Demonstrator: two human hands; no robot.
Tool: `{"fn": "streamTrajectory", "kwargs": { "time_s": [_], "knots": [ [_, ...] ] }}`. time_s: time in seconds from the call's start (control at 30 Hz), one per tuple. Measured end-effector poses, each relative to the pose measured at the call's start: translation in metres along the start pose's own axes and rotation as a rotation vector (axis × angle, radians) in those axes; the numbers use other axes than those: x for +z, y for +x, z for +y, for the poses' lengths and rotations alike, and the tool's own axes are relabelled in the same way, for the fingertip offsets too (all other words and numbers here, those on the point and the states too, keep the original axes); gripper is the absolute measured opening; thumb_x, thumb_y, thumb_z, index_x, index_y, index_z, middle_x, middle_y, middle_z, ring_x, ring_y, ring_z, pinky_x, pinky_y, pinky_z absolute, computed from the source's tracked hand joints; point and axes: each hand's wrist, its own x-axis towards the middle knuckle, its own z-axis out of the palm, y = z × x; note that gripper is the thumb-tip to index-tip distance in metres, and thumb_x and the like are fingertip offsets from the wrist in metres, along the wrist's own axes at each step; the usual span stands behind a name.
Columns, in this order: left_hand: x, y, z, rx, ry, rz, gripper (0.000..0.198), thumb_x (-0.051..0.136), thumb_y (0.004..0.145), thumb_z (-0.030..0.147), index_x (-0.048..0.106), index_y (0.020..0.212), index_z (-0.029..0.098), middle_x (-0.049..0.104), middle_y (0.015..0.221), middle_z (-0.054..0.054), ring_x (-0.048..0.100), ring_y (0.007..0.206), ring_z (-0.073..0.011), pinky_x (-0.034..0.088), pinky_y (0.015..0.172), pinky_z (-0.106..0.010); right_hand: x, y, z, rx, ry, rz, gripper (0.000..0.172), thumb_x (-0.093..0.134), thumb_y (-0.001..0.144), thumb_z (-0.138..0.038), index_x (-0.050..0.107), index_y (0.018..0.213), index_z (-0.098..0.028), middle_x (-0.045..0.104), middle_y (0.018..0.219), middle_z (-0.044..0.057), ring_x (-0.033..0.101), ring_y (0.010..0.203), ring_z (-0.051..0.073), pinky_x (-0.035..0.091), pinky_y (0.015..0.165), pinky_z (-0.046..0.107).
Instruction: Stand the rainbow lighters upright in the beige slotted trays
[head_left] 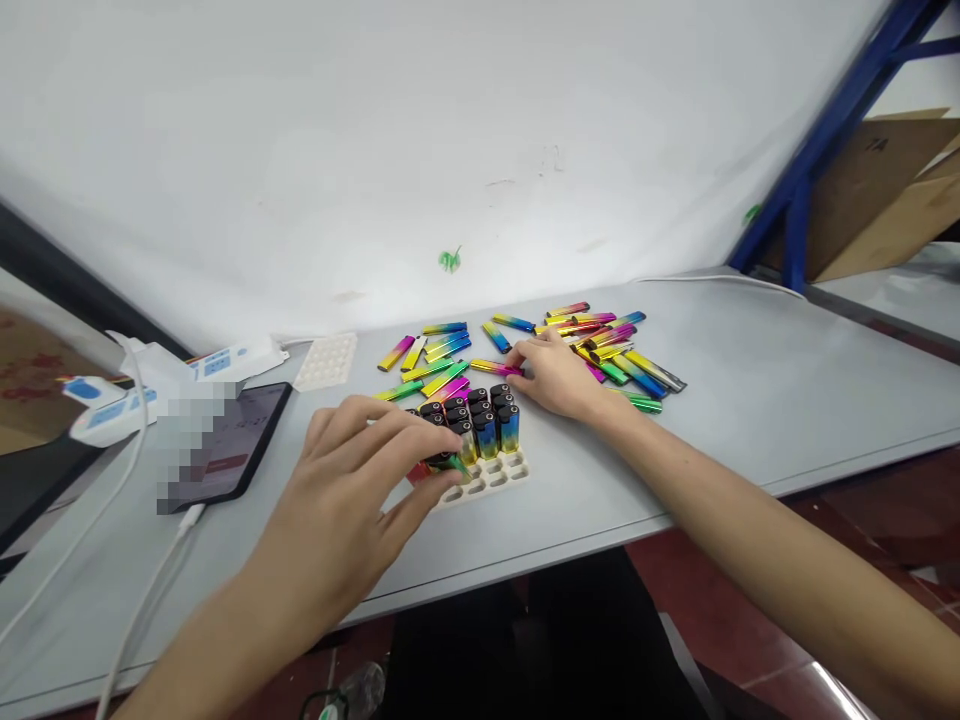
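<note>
My left hand (360, 480) is closed, thumb against fingers, on a green lighter (459, 465) at the front of a cream tray (517, 470) with oval holes. Several lighters with black tops and shiny colour-fade bodies stand upright in the tray, among them a blue one (486, 435); my left fingers hide the tray's left part. Behind the tray, my right hand (551, 372) reaches down with its fingertips closed on the end of a pink-and-yellow metallic lighter sleeve (491, 367) lying on the table.
More shiny sleeves lie scattered at the back, with a heap (600, 340) right of centre. An empty cream tray (327, 362), a power strip (232, 358) and a phone (259, 430) with a white cable (169, 560) are on the left. A white wall (450, 150) backs the grey table (750, 380).
</note>
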Motion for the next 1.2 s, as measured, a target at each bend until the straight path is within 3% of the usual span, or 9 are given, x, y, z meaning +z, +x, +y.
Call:
{"fn": "streamTrajectory", "kwargs": {
  "time_s": [0.13,0.6,1.2],
  "knots": [
    [0.008,-0.004,-0.003,0.055,0.100,-0.052,0.016,0.068,0.086,0.025,0.063,0.101,0.025,0.072,0.091,0.001,0.058,0.091,-0.0223,0.037,0.080,-0.037,-0.001,0.000,-0.002,0.004,-0.010,-0.012,0.006,0.061,0.086,-0.023,0.065,0.089,-0.021,0.069,0.089,0.006,0.052,0.100,0.029,0.042,0.082,0.039],
    [0.009,-0.004,-0.011,0.083,0.247,-0.025,0.015,0.067,0.087,0.028,0.062,0.100,0.022,0.071,0.086,-0.002,0.058,0.087,-0.0241,0.036,0.077,-0.039,-0.004,0.000,-0.003,0.024,-0.006,-0.035,0.009,0.061,0.086,-0.023,0.066,0.092,-0.019,0.070,0.096,0.008,0.053,0.104,0.029,0.043,0.081,0.039],
    [0.013,-0.004,-0.009,0.035,0.081,0.013,0.012,0.069,0.086,0.026,0.067,0.097,0.025,0.073,0.085,0.000,0.058,0.085,-0.0200,0.039,0.078,-0.036,-0.004,0.001,-0.004,0.003,-0.004,-0.027,0.011,0.060,0.084,-0.021,0.067,0.091,-0.018,0.070,0.093,0.009,0.055,0.095,0.027,0.042,0.081,0.039]
  ]
}}
